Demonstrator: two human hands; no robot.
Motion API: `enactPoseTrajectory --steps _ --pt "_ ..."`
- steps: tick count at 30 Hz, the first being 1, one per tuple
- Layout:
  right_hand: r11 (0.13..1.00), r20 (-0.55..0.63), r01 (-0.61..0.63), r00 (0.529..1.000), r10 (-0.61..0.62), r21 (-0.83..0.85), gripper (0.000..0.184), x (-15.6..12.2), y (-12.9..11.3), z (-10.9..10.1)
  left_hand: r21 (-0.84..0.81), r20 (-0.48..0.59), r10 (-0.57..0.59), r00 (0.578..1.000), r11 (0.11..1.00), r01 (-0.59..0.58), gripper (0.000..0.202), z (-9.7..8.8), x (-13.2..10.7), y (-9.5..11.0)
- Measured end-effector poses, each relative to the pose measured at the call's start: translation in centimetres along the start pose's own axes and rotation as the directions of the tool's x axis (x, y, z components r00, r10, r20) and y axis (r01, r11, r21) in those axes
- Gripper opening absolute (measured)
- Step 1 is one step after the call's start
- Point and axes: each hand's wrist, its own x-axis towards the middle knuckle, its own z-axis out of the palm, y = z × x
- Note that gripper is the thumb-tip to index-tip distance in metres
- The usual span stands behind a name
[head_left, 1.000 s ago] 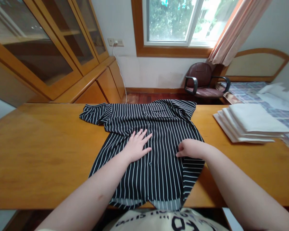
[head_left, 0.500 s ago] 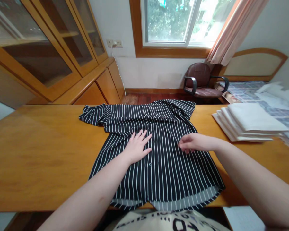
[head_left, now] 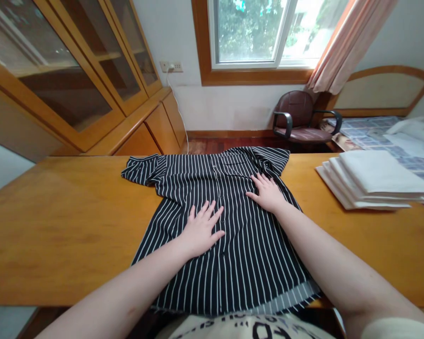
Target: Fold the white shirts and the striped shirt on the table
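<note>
A black shirt with white stripes [head_left: 240,245] lies front side up across the table, its short sleeves toward the far edge and its hem at the near edge. My left hand [head_left: 202,231] rests flat on the middle of the shirt, fingers spread, beside the button line. Higher up, on the right side of the chest just below the pocket, my right hand [head_left: 267,193] lies palm down with its fingers apart. Neither hand grips the cloth. Some creases run near both sleeves and under the left hand.
The wooden table [head_left: 74,226] extends to both sides. A stack of white folded covers or sheets [head_left: 378,176] sits at its right. Beyond are a brown armchair [head_left: 300,117], a bed [head_left: 381,132] and a glass-fronted cabinet [head_left: 127,106]. A white cord [head_left: 180,108] hangs from the wall socket.
My right hand has moved up and slightly left, from loosely curled fingers to lying flat on the chest. My left hand has slid a little toward me, and the shirt's hem sits nearer my body.
</note>
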Motion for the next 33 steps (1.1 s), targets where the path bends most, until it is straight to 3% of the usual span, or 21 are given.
enactPoseTrajectory --steps 4,6,9,13,16,20,33 --pt "1.0 -0.011 -0.004 1.0 0.004 0.003 0.081 0.1 0.0 0.0 -0.082 -0.147 -0.157 0.977 0.986 0.146 0.051 -2.7 1.5 -1.9" --pt "1.0 -0.011 -0.013 1.0 0.013 0.011 0.083 0.1 -0.1 0.0 -0.016 -0.22 -0.29 0.931 0.956 0.294 0.042 -3.5 3.0 -4.0" --pt "0.999 -0.012 -0.034 0.999 0.034 0.03 0.085 0.1 -0.1 -0.1 0.08 -0.246 -0.451 0.858 0.873 0.482 0.04 -3.5 5.6 -7.6" --pt "0.998 -0.009 -0.037 0.999 0.037 0.042 0.086 0.0 -0.1 -0.3 0.089 -0.238 -0.386 0.891 0.905 0.416 0.055 -2.7 8.3 -11.5" --pt "0.999 -0.01 -0.023 1.0 0.024 0.037 0.084 -0.1 0.1 -0.4 0.088 -0.215 -0.318 0.923 0.935 0.343 0.06 -2.3 9.0 -12.9" --pt "0.998 -0.008 -0.053 0.999 0.053 0.02 0.085 -0.1 0.5 -0.3 0.096 -0.219 -0.273 0.937 0.949 0.3 0.064 -1.8 8.2 -13.1" --pt "0.996 0.045 -0.084 0.995 0.085 -0.033 0.083 -0.7 0.0 -0.7 0.13 -0.183 -0.342 0.922 0.921 0.368 0.068 -0.8 4.0 -10.3"
